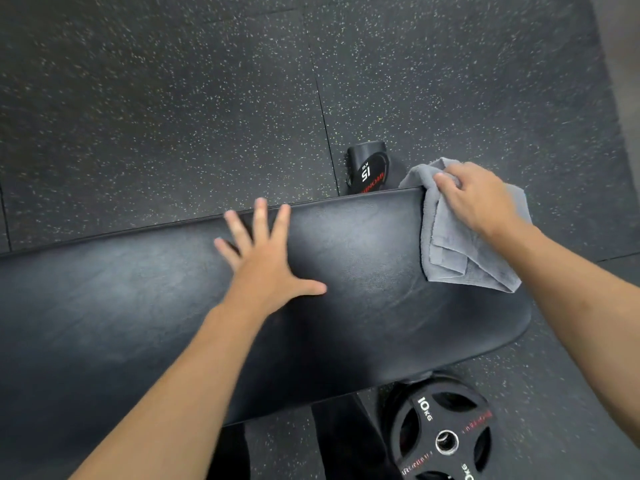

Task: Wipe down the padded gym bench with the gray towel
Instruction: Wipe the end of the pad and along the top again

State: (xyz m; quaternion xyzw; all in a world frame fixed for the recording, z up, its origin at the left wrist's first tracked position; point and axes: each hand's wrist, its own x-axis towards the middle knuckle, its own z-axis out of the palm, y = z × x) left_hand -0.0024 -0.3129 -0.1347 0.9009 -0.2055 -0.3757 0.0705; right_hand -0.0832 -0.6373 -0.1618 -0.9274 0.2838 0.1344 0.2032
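The black padded gym bench [363,271] runs across the view from the left edge to a rounded end at the right. A folded gray towel [457,251] lies on the bench's far right corner and hangs partly over the far edge. My right hand [474,195] presses on the towel's upper part, fingers curled into the cloth. My left hand [266,261] rests flat on the middle of the pad, fingers spread, holding nothing.
Beyond the bench's far edge, a black 15 kg weight plate [367,168] stands on the speckled rubber floor [173,116]. A 10 kg plate [443,434] lies flat on the floor below the bench's right end. Dark trouser legs [346,445] show at the bottom.
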